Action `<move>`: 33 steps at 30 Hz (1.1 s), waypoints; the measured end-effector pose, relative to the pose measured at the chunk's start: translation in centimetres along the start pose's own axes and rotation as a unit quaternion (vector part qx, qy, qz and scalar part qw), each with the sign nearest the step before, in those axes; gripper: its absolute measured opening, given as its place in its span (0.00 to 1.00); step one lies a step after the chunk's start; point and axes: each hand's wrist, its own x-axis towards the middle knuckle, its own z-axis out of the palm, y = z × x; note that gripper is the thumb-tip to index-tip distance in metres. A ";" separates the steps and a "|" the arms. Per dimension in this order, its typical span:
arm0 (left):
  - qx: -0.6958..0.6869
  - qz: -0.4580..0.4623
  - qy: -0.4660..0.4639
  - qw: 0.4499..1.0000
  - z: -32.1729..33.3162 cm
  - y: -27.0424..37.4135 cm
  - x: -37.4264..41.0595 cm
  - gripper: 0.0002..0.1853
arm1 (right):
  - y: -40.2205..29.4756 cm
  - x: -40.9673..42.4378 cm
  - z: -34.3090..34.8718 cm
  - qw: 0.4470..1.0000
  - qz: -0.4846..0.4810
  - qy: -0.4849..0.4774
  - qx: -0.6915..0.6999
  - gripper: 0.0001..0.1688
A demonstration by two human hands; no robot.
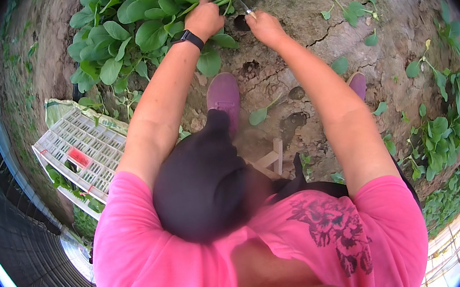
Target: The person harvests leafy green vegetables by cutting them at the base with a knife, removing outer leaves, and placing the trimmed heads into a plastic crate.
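My left hand (pixel 205 18), with a dark band at the wrist, is closed around the pale stems of a leafy green plant (pixel 223 1) at the top centre. Broad green leaves (pixel 150 35) spread in a dense clump to the left of that hand. In my right hand (pixel 265 27) is a small knife (pixel 247 9) with a light handle. Its metal blade points up and left, close to the stems; whether it touches them I cannot tell. Below the knife is a dark hole (pixel 242 23) in the soil.
A white plastic crate (pixel 82 135) with greens inside lies at the left, beside a woven sack (pixel 57 108). Loose leaves (pixel 354 12) lie on the cracked soil at the right. A wooden frame (pixel 276 155) is near my legs. More plants (pixel 440 139) grow at the far right.
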 end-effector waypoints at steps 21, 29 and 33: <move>-0.030 0.277 0.229 0.933 -6.9 10.4 -7.5 0.21 | 2.6 -6.9 -9.1 0.854 0.006 0.018 0.520 0.15; 0.070 0.141 0.023 0.987 -6.4 6.2 -0.9 0.14 | -1.2 -4.8 -6.3 0.903 0.042 -0.030 0.426 0.11; 0.172 0.001 -0.038 0.984 -5.0 0.2 -0.9 0.15 | -2.8 -2.5 -1.9 0.933 0.053 -0.106 0.341 0.16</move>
